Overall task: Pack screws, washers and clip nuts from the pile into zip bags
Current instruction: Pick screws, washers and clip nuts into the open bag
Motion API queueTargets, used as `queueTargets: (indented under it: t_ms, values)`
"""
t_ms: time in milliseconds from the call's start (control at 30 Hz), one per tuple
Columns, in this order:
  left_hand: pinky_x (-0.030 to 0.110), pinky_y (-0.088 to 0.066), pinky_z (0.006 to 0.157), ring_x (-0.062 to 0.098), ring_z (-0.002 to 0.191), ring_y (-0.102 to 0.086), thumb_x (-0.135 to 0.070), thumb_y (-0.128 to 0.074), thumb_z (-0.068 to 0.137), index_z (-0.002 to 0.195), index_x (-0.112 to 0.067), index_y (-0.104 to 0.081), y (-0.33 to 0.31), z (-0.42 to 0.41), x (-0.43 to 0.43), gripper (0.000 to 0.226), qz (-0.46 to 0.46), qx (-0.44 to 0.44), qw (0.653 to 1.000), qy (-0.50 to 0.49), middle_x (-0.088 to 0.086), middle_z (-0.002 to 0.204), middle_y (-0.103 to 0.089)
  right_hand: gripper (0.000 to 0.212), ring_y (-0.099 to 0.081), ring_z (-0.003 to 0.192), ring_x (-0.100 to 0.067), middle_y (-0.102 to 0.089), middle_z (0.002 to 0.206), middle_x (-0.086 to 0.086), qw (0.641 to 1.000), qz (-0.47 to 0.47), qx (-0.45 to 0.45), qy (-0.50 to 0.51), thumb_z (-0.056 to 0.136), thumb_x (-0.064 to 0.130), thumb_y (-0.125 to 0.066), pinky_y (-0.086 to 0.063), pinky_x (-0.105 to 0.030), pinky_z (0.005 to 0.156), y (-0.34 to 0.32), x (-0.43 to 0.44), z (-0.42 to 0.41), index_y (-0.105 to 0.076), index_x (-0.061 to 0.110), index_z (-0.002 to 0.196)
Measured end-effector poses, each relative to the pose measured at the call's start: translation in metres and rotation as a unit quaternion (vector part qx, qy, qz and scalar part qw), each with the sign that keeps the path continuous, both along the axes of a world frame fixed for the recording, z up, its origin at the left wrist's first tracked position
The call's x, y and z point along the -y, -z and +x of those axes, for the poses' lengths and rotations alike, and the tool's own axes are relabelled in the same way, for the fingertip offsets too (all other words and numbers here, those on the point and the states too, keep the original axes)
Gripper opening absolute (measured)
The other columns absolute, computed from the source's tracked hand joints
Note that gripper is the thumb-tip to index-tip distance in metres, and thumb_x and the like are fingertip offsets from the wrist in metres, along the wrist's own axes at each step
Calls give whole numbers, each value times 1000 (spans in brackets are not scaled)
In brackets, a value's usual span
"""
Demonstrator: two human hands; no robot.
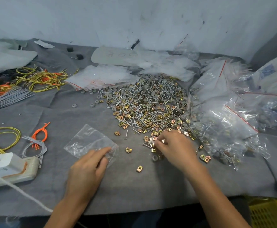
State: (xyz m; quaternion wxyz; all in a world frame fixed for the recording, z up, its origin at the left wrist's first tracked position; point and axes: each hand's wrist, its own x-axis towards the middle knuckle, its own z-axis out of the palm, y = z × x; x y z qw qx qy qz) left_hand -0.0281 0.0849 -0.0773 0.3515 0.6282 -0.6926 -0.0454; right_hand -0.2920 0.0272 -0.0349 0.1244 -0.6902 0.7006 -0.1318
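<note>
While pinching hardware [151, 144] off pile [147, 104] edge with right grip [174, 147], pins zip bag [86, 139] flat under straight-fingered left grip [89, 167], ready for filling.

The right hand [174, 147] covers the near edge of the pile [147, 102], so whether its fingers [162, 138] grip anything is hidden. The left hand [91, 165] hides the near corner of the zip bag [88, 140]. A white box [11, 168] runs off the left edge.

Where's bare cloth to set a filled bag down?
Bare cloth at the near edge between the left hand and right hand, but for one clip nut, and beyond the empty zip bag up to the stray washers. Crowded: the pile, filled bags right, cables left.
</note>
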Motion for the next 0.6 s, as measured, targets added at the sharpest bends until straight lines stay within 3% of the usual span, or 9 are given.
queueTargets:
  t_ms: [167, 500, 600]
  values:
    - [37, -57, 63, 24, 74, -70, -33, -43, 87, 107, -22, -78, -4, -2, 6, 42, -6, -15, 1000, -15, -3, 83, -70, 22, -58, 96, -16, -53, 94, 14, 999, -2, -26, -24, 93, 56, -61, -40, -34, 71, 3, 3, 4, -67, 35, 97]
    - [33, -53, 61, 19, 67, -63, -33, -45, 87, 109, -23, -77, -1, 0, 12, 40, -10, -33, 999, -10, -8, 76, -64, 21, -57, 96, -15, -52, 101, 15, 997, 28, -11, -71, 96, 51, -60, -50, -38, 81, 2, -6, 7, -63, 37, 112]
    - [32, -52, 61, 18, 70, -64, -33, -45, 87, 109, -24, -77, 3, -1, 11, 40, -6, -27, 999, -15, -7, 79, -67, 13, -57, 100, -18, -51, 102, 14, 997, 26, -12, -78, 97, 43, -59, -49, -39, 81, 0, -8, 11, -62, 35, 106]
